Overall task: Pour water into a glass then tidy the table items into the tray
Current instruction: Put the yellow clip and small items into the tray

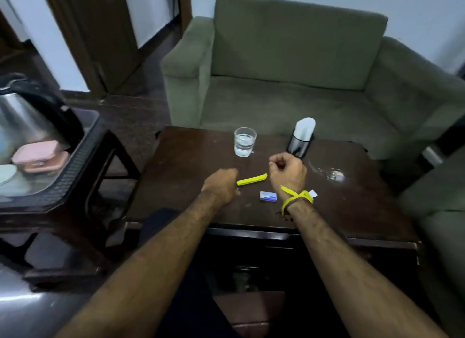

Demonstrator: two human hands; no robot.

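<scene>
Though between fists, yellow stick (pixel 252 179) untouched

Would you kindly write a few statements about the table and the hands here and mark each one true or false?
1. The glass holds water. True.
2. The yellow stick lies between the left hand and the right hand. True.
3. The kettle stands on the dark table beside the glass. False: it sits in the tray on the left stand.
4. The right hand grips the glass. False: it is closed, apart from the glass.
5. The small blue packet lies on the sofa. False: it lies on the table.
</scene>
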